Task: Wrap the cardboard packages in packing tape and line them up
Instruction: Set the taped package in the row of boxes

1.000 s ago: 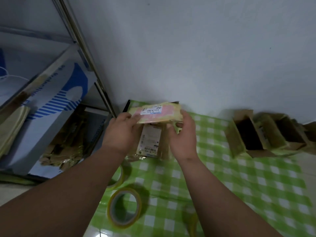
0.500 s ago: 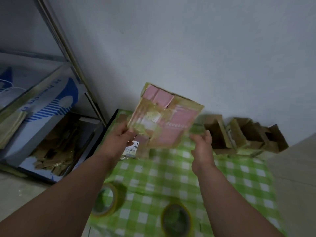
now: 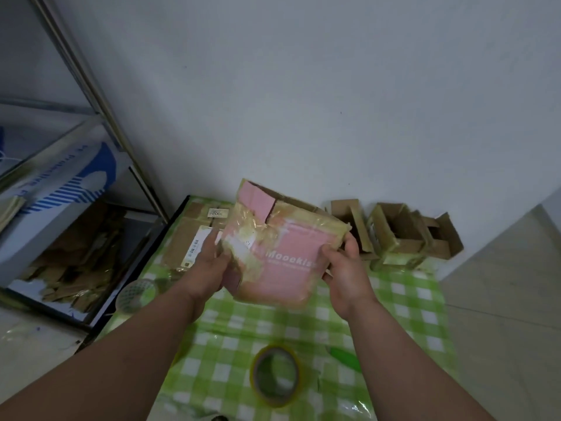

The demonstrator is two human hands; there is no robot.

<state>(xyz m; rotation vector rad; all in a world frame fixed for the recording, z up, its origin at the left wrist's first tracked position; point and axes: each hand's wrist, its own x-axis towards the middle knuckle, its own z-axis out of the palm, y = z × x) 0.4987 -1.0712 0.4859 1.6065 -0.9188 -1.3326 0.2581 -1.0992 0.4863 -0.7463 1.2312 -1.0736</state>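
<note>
Gripping the pink package (image 3: pixel 285 253) by its sides, left hand (image 3: pixel 209 268) and right hand (image 3: pixel 346 268), above the checked cloth (image 3: pixel 403 302)

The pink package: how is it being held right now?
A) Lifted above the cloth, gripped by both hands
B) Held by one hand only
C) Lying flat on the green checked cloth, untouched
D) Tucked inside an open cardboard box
A: the pink package is up off the green checked cloth, with the left hand and right hand gripping its opposite sides.
</note>
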